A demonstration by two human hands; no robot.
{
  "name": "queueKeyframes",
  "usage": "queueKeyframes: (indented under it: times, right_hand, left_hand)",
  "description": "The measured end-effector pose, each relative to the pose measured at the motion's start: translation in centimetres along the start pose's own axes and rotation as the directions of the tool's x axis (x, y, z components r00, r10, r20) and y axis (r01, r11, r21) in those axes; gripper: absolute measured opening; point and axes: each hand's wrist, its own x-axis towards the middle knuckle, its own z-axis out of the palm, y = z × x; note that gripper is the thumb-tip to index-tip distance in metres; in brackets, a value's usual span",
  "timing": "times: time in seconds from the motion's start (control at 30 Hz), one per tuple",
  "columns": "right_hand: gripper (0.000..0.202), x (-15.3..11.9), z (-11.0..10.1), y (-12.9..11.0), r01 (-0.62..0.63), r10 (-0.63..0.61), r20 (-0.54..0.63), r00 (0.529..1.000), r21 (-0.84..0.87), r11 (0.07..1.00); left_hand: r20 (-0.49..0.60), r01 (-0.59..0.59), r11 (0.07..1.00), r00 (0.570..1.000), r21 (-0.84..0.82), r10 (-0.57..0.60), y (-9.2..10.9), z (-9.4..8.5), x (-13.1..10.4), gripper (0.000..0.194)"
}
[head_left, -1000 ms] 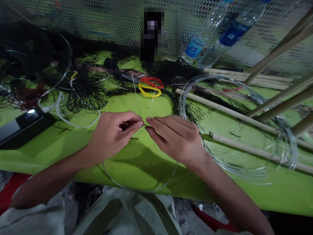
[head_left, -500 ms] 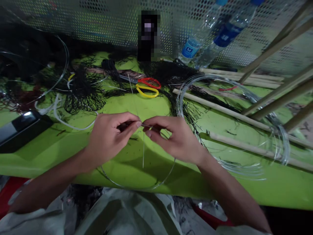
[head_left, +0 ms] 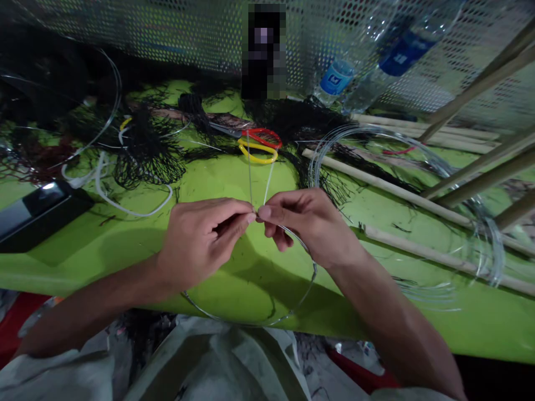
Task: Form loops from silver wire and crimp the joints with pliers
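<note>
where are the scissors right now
In the head view, the scissors lie slightly above centre, beyond the left hand and the right hand, and to the left of the large wire coil.

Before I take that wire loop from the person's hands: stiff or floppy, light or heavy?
Likely springy, not floppy: the wire loop holds a smooth curve below the left hand and right hand. Probably light, as the wire looks thin. Might spring or swing if let go: the visible hold is just a fingertip pinch.
</note>
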Motion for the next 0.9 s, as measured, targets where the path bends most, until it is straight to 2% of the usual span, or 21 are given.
queueKeyframes:
  times: [0.07,0.1,0.13,0.17,0.2,0.23,0.27,0.33,0.37,0.43,0.5,0.53,0.57,0.63,0.67,0.7,0.73,0.77,0.8,0.87,0.9]
  right_hand:
    - [0.039,0.4,-0.2,0.3,-0.098,0.094,0.053,0.994,0.088,0.991]
    - [0.037,0.5,-0.3,0.5,-0.061,0.061,-0.006,0.998,0.039,0.997]
    - [0.032,0.4,-0.3,0.7,0.024,-0.032,-0.106,0.994,-0.072,0.997]
    - [0.024,0.4,-0.2,0.9,0.128,-0.175,-0.196,0.965,-0.234,0.964]
    - [0.017,0.2,-0.2,1.1,0.224,-0.340,-0.236,0.910,-0.411,0.884]
    - [0.014,0.1,-0.1,1.2,0.301,-0.491,-0.213,0.845,-0.570,0.765]
    - [0.014,-0.1,0.1,1.3,0.361,-0.603,-0.139,0.785,-0.688,0.629]
    - [0.015,-0.4,0.3,1.5,0.440,-0.701,0.039,0.712,-0.803,0.402]
    - [0.015,-0.5,0.5,1.6,0.453,-0.721,0.090,0.687,-0.828,0.329]
    - [0.014,-0.7,0.7,1.7,0.443,-0.738,0.114,0.665,-0.856,0.267]
    - [0.012,-0.8,0.8,1.6,0.422,-0.717,0.067,0.694,-0.844,0.330]
    - [0.012,-0.9,0.8,1.5,0.407,-0.673,0.028,0.740,-0.815,0.413]
    - [0.012,-0.9,0.8,1.2,0.382,-0.592,-0.013,0.806,-0.752,0.537]
    - [0.020,-0.9,0.5,0.7,0.264,-0.325,-0.043,0.945,-0.487,0.833]
    - [0.026,-0.8,0.3,0.5,0.161,-0.170,-0.003,0.985,-0.307,0.938]
    - [0.031,-0.7,0.1,0.3,0.051,-0.043,0.065,0.997,-0.138,0.989]
    - [0.034,-0.6,0.0,0.2,-0.031,0.033,0.132,0.991,-0.016,0.999]
    - [0.034,-0.5,-0.1,0.2,-0.059,0.052,0.165,0.985,0.042,0.997]
    - [0.031,-0.5,-0.2,0.2,-0.025,0.021,0.164,0.986,0.021,0.999]
    - [0.018,-0.7,0.0,0.5,0.190,-0.175,0.082,0.981,-0.229,0.955]
    - [0.015,-0.8,0.2,0.8,0.303,-0.312,0.047,0.949,-0.416,0.858]
  left_hand:
    - [0.026,0.041,0.999,0.999,-0.014,-0.041,-0.3,0.1,0.2,0.012]
    - [0.041,0.078,0.997,0.996,-0.027,-0.077,-0.6,0.1,0.4,0.014]
    - [0.056,0.116,0.992,0.992,-0.045,-0.114,-0.8,0.1,0.6,0.015]
    - [0.067,0.153,0.986,0.987,-0.067,-0.148,-1.1,0.2,0.7,0.016]
    - [0.076,0.183,0.979,0.981,-0.087,-0.176,-1.4,0.2,0.9,0.017]
    - [0.082,0.203,0.974,0.977,-0.099,-0.195,-1.6,0.2,1.0,0.017]
    - [0.086,0.212,0.972,0.975,-0.103,-0.203,-1.7,0.2,1.0,0.017]
    - [0.089,0.198,0.976,0.978,-0.092,-0.190,-1.8,0.2,1.0,0.017]
    - [0.086,0.183,0.980,0.981,-0.083,-0.176,-1.7,0.2,1.0,0.017]
    - [0.071,0.152,0.986,0.987,-0.067,-0.147,-1.4,0.1,0.8,0.017]
    - [0.043,0.114,0.992,0.993,-0.045,-0.112,-1.0,0.1,0.6,0.016]
    - [0.027,0.090,0.995,0.996,-0.031,-0.090,-0.9,0.1,0.4,0.015]
    - [0.013,0.066,0.998,0.998,-0.018,-0.066,-0.7,0.1,0.3,0.014]
    - [-0.006,0.019,1.000,1.000,-0.006,-0.019,-0.4,0.1,0.1,0.012]
    - [-0.008,0.004,1.000,1.000,-0.006,-0.004,-0.3,0.1,0.0,0.011]
    - [-0.004,-0.002,1.000,1.000,-0.008,0.002,-0.3,0.1,0.0,0.011]
    - [0.005,0.001,1.000,1.000,-0.008,-0.001,-0.3,0.1,0.0,0.012]
    - [0.016,0.012,1.000,1.000,-0.007,-0.012,-0.3,0.0,0.0,0.013]
    - [0.026,0.031,1.000,0.999,-0.006,-0.031,-0.4,0.0,0.1,0.013]
    - [0.041,0.077,0.997,0.996,-0.008,-0.077,-0.6,-0.2,0.3,0.014]
    - [0.042,0.098,0.995,0.994,-0.010,-0.098,-0.7,-0.4,0.4,0.014]
